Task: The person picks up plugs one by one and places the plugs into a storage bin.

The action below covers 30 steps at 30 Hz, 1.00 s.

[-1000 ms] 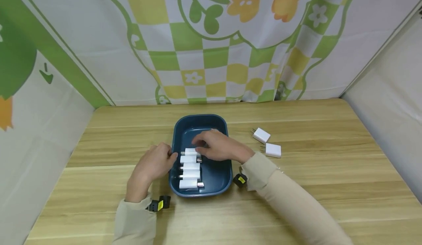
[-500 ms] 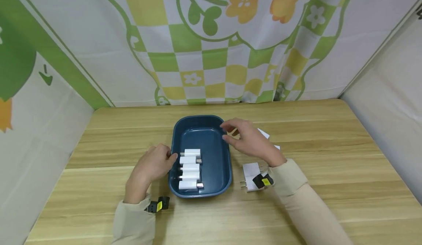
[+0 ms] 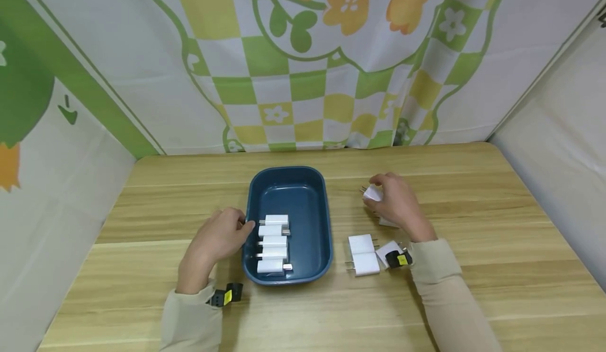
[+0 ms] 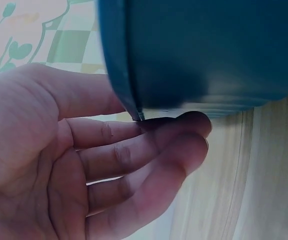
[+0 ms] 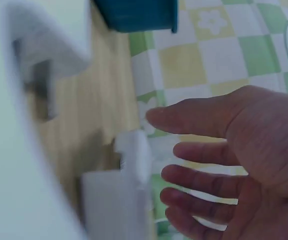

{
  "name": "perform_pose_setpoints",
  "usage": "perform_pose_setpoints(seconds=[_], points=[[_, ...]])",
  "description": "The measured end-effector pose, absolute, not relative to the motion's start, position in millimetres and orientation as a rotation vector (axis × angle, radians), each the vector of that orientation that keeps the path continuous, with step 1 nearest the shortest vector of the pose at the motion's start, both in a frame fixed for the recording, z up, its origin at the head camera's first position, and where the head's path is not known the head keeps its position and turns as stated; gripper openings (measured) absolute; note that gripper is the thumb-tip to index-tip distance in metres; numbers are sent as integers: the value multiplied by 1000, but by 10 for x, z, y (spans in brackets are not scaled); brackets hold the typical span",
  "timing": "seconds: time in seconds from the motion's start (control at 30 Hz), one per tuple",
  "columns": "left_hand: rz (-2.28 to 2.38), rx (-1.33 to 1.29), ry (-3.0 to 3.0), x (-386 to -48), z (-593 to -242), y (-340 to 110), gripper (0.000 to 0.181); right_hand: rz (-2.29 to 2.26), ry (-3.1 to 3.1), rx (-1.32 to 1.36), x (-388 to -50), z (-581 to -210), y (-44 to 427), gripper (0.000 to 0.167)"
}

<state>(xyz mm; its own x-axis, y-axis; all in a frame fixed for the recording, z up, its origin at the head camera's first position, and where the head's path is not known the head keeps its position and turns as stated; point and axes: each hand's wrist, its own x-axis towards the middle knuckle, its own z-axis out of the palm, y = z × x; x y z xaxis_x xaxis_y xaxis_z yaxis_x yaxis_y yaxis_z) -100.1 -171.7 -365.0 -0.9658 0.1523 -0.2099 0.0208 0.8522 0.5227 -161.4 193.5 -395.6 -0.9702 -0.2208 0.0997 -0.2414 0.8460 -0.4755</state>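
Note:
A dark blue plastic tray (image 3: 286, 170) stands on the wooden table. My left hand (image 3: 218, 241) pinches its left rim; in the left wrist view the thumb and index finger meet around the tray edge. Inside, along the left, several white plug chargers (image 3: 273, 241) lie in a column. To the right of the tray, my right hand (image 3: 400, 204) is over a white charger (image 3: 372, 193), thumb and fingers spread on either side of it. In the right wrist view the fingers are apart with nothing gripped. Another charger (image 3: 388, 221) is partly hidden under this hand.
Two chargers (image 3: 363, 254) lie together right of the tray, prongs pointing opposite ways. One more charger (image 3: 388, 252) lies askew beside them, partly covered by the black right wrist camera (image 3: 399, 259). A checked curtain (image 3: 307, 83) hangs behind the table (image 3: 142, 225).
The right hand has left the tray and moved right to the loose chargers, uncovering the ones beside the tray. The left hand has stayed on the rim.

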Motion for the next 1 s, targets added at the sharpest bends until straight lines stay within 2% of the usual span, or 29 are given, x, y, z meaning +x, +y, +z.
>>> perform_pose_setpoints(seconds=[0.47, 0.77, 1.0], points=[[790, 146, 2802, -995, -3656, -1694, 23, 768, -3061, 267, -1650, -4081, 1991, 51], [788, 158, 2803, -993, -3668, -1700, 24, 801, -3044, 242, -1676, -4116, 2003, 40], [789, 145, 2791, -991, -3654, -1693, 25, 874, -3007, 262, -1661, -4090, 1981, 37]])
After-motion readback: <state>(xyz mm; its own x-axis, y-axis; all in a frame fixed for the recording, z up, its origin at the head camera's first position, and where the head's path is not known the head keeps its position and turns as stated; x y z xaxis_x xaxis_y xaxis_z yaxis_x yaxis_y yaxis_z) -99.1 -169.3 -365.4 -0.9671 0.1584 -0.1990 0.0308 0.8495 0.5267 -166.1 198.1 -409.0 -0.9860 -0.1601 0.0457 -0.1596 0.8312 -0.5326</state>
